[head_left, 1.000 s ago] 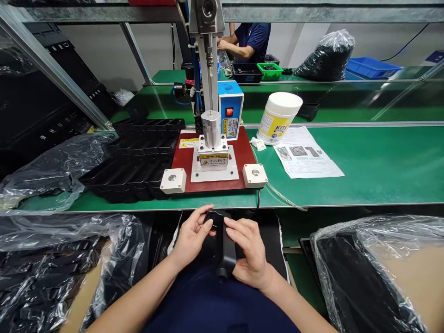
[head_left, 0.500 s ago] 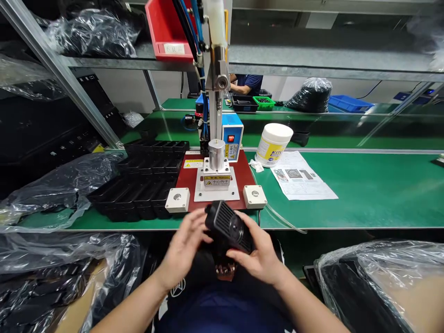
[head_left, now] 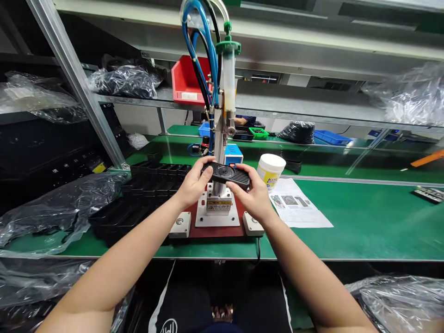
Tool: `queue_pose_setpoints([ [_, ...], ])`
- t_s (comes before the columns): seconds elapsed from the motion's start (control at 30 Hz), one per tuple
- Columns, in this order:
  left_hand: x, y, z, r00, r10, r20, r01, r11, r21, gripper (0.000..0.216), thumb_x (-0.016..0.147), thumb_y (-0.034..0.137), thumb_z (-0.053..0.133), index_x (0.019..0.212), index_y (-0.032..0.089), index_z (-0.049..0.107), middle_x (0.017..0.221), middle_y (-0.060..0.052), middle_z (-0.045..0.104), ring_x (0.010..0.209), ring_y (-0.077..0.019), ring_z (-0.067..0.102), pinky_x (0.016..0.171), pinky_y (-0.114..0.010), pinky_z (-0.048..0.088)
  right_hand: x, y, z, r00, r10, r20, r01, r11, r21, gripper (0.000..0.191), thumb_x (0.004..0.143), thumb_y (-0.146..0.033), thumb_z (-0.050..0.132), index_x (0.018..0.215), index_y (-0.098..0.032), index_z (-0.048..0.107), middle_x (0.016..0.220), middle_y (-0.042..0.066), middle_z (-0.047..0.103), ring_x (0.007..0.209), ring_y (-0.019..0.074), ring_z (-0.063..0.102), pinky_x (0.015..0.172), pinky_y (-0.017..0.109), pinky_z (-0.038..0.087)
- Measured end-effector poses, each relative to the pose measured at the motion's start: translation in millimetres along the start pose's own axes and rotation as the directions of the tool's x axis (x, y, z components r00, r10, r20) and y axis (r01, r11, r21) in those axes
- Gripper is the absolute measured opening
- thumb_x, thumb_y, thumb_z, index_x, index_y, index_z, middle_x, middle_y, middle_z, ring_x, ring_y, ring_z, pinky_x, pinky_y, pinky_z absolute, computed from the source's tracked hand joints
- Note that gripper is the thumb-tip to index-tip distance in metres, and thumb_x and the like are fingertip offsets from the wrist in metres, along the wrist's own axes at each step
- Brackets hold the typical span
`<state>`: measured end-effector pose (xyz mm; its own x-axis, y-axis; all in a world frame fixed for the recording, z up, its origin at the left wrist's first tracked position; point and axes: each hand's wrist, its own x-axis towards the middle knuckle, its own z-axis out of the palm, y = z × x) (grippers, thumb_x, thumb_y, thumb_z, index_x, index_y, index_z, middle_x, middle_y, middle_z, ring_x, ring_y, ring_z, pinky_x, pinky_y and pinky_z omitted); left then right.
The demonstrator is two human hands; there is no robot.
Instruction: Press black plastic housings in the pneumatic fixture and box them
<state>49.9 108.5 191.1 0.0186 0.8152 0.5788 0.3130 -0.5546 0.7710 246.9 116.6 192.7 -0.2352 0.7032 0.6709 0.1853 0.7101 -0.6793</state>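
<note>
Both hands hold a flat black ribbed plastic part [head_left: 227, 174] with a round centre, lying level over the metal cylinder of the small press fixture [head_left: 218, 208]. My left hand [head_left: 194, 185] grips its left end, fingers curled round the edge. My right hand [head_left: 252, 193] grips its right end the same way. Directly above the part hangs a dispenser syringe [head_left: 229, 78] with blue and black hoses. The fixture stands on a dark red base [head_left: 239, 226] with two white push-button boxes [head_left: 180, 224] at its front corners.
Black moulded trays [head_left: 138, 203] and plastic bags with black parts lie to the left. A white tub [head_left: 270, 170] and a printed sheet [head_left: 298, 208] sit to the right on the green bench [head_left: 367, 222]. A red bin [head_left: 187, 78] stands on the shelf. Another person works far behind.
Both hands have carried the black part up from my lap and forward onto the fixture under the syringe. The camera has tilted upward.
</note>
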Motion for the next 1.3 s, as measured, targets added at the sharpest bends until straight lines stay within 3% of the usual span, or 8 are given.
queue_pose_setpoints([
  [0.13, 32, -23, 0, 0.993, -0.119, 0.015, 0.12, 0.981, -0.153, 0.044, 0.089, 0.053, 0.05, 0.115, 0.019, 0.058, 0.113, -0.006, 0.061, 0.107, -0.0214, 0.055, 0.1, -0.035, 0.041, 18, 20, 17, 0.998, -0.012, -0.06, 0.007, 0.997, -0.082, 0.038, 0.087, -0.042, 0.065, 0.117, -0.02, 0.059, 0.112, 0.008, 0.064, 0.102, 0.0258, 0.06, 0.093, 0.041, 0.049],
  [0.4, 21, -45, 10, 0.97, -0.241, -0.023, 0.228, 0.942, -0.248, 0.038, 0.085, 0.044, 0.049, 0.11, 0.019, 0.062, 0.099, -0.005, 0.063, 0.088, -0.0191, 0.058, 0.082, -0.033, 0.049, 3, 44, 34, 0.993, -0.069, -0.094, 0.063, 0.996, -0.067, 0.033, 0.089, -0.039, 0.063, 0.117, -0.021, 0.06, 0.113, 0.009, 0.063, 0.105, 0.0256, 0.059, 0.092, 0.04, 0.048],
  [0.6, 24, -42, 16, 0.957, -0.28, -0.081, 0.254, 0.937, -0.238, 0.038, 0.085, 0.041, 0.045, 0.11, 0.018, 0.062, 0.107, -0.007, 0.063, 0.093, -0.021, 0.059, 0.083, -0.036, 0.05, 0, 49, 40, 0.994, -0.045, -0.104, 0.041, 0.999, -0.032, 0.038, 0.092, -0.04, 0.061, 0.125, -0.023, 0.055, 0.123, 0.008, 0.059, 0.112, 0.0259, 0.057, 0.098, 0.042, 0.047],
  [0.73, 14, -33, 7, 0.95, -0.291, -0.109, 0.267, 0.944, -0.195, 0.04, 0.088, 0.04, 0.047, 0.122, 0.021, 0.058, 0.123, -0.009, 0.061, 0.111, -0.0237, 0.057, 0.091, -0.038, 0.049, -17, 47, 25, 0.999, 0.02, -0.038, -0.02, 1.0, 0.004, 0.059, 0.093, -0.04, 0.058, 0.145, -0.025, 0.036, 0.138, 0.01, 0.051, 0.12, 0.0263, 0.053, 0.099, 0.044, 0.048],
  [0.87, -34, -22, -15, 0.927, -0.184, -0.327, 0.16, 0.982, -0.099, 0.038, 0.092, 0.043, 0.049, 0.123, 0.022, 0.058, 0.128, -0.009, 0.06, 0.115, -0.0225, 0.057, 0.094, -0.036, 0.048, -60, 49, -13, 0.976, 0.097, -0.193, -0.11, 0.992, -0.058, 0.051, 0.094, -0.039, 0.058, 0.14, -0.024, 0.043, 0.13, 0.012, 0.057, 0.112, 0.0262, 0.058, 0.084, 0.041, 0.054],
  [0.97, -93, -22, -30, 0.848, -0.094, -0.522, 0.142, 0.989, 0.053, 0.029, 0.095, 0.04, 0.049, 0.108, 0.021, 0.065, 0.111, -0.006, 0.066, 0.103, -0.0192, 0.061, 0.088, -0.032, 0.049, -101, 59, -43, 0.911, 0.131, -0.391, -0.197, 0.971, -0.134, 0.037, 0.092, -0.04, 0.06, 0.124, -0.021, 0.057, 0.117, 0.012, 0.064, 0.106, 0.0266, 0.06, 0.084, 0.042, 0.052],
  [1.13, -187, -42, -53, 0.744, -0.09, -0.662, 0.331, 0.911, 0.248, 0.028, 0.097, 0.037, 0.044, 0.093, 0.02, 0.066, 0.096, -0.004, 0.067, 0.093, -0.0182, 0.061, 0.086, -0.031, 0.047, -156, 89, -62, 0.794, 0.25, -0.554, -0.371, 0.922, -0.115, 0.038, 0.086, -0.048, 0.066, 0.104, -0.015, 0.064, 0.097, 0.012, 0.067, 0.087, 0.0252, 0.063, 0.08, 0.042, 0.05],
  [1.3, -221, -63, -107, 0.64, -0.041, -0.768, 0.572, 0.693, 0.44, 0.03, 0.097, 0.04, 0.038, 0.097, 0.021, 0.061, 0.103, -0.007, 0.065, 0.102, -0.0214, 0.059, 0.094, -0.036, 0.045, -175, 111, -59, 0.765, 0.408, -0.498, -0.509, 0.857, -0.078, 0.052, 0.08, -0.059, 0.066, 0.104, -0.013, 0.064, 0.084, 0.011, 0.067, 0.073, 0.0257, 0.06, 0.07, 0.041, 0.049],
])
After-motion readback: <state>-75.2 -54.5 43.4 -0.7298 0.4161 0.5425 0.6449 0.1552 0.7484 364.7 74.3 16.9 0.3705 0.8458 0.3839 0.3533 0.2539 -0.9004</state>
